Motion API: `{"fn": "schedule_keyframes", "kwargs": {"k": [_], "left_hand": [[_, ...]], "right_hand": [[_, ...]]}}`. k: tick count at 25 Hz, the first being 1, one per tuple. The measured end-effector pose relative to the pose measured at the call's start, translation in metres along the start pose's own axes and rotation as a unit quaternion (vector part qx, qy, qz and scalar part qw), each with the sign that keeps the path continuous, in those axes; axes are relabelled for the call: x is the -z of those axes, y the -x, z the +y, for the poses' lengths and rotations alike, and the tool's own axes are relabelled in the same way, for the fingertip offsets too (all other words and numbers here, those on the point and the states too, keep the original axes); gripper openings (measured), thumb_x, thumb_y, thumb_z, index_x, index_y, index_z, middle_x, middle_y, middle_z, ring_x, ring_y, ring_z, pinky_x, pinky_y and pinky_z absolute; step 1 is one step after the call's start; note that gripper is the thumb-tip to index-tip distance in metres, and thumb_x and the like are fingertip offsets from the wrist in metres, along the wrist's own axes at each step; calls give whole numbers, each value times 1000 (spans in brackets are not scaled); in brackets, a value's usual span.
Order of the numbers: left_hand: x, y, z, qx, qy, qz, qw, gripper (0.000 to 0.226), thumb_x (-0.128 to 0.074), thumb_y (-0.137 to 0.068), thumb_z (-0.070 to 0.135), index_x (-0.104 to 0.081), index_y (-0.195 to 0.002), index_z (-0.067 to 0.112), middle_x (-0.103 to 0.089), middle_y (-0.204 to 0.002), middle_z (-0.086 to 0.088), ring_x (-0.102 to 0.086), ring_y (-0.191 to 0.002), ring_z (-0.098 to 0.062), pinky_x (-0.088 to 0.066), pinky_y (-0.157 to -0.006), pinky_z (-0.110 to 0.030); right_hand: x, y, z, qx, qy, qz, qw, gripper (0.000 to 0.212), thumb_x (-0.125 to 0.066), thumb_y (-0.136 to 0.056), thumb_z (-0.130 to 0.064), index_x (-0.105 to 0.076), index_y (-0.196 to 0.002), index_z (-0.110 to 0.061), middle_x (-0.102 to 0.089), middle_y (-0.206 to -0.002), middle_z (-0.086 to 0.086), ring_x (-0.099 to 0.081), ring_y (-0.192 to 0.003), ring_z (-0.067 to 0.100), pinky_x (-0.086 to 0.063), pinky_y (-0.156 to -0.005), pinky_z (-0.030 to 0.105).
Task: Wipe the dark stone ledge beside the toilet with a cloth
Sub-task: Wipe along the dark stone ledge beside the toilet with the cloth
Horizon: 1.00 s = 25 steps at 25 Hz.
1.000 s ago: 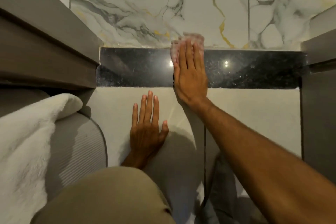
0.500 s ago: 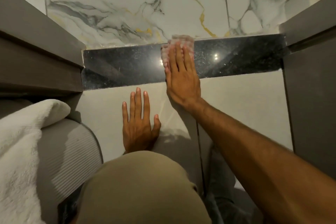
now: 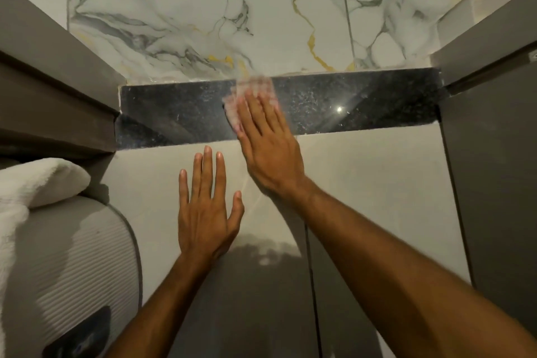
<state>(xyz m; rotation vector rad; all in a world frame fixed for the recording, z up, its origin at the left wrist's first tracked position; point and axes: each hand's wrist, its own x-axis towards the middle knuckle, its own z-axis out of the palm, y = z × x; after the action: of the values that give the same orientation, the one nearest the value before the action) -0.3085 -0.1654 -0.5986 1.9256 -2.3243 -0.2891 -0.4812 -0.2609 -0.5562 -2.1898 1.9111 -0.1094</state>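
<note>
I see the marble wall (image 3: 203,9) filling the top of the view, white with grey and gold veins. Below it a pale tiled face (image 3: 363,183) runs down toward me, flanked by grey panels at left (image 3: 43,90) and right (image 3: 494,154). The ledge (image 3: 174,113), a dark speckled stone strip, lies across between wall and tiled face, its polish showing a bright light reflection at right of centre. At lower left I see a ribbed grey surface (image 3: 72,264) with a white towel (image 3: 26,192) draped over its upper edge. My right arm reaches in from lower right; the right hand (image 3: 267,142) lies flat with fingers extended, palm down, pressing the cloth (image 3: 255,87) onto the ledge near its middle. The cloth is pale pink, blurred, and shows beyond the fingertips and along the left side of the hand; it touches the ledge up to the base of the wall. The hand does not curl round it, only pins it under the open palm. My left hand (image 3: 206,212) rests spread and empty against the tiled face just below the ledge, touching nothing else, a little left of the right hand.
</note>
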Motion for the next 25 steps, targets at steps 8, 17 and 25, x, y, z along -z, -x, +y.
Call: {"fn": "schedule_keyframes", "kwargs": {"k": [8,17,25], "left_hand": [[-6,5,23,13,-5,1,1000,82,-38,-109,52,-9,-176,16,-3,-185,-13,-1,-172,-30,0,-140,-54],[-18,1,72,-35,-7,-13,999,80,-28,-109,57,-8,-177,19,1,-186,-12,1,-172,-30,-4,-139,-60],[-23,2,69,-34,-20,-7,999,81,-33,-109,56,-6,-177,20,0,-186,-14,1,-172,-31,-2,-139,-60]], "right_hand": [[5,11,55,-173,-18,55,983,65,-29,-120,-36,-11,-176,-10,-11,-186,10,-9,-174,26,-13,-143,46],[31,49,126,-178,-13,24,984,64,-29,-121,-31,-4,-177,-13,-3,-186,9,-1,-174,24,-9,-143,46],[18,58,85,-77,-1,-17,997,64,-26,-121,-35,0,-177,-17,2,-186,7,2,-174,24,-3,-143,45]]}}
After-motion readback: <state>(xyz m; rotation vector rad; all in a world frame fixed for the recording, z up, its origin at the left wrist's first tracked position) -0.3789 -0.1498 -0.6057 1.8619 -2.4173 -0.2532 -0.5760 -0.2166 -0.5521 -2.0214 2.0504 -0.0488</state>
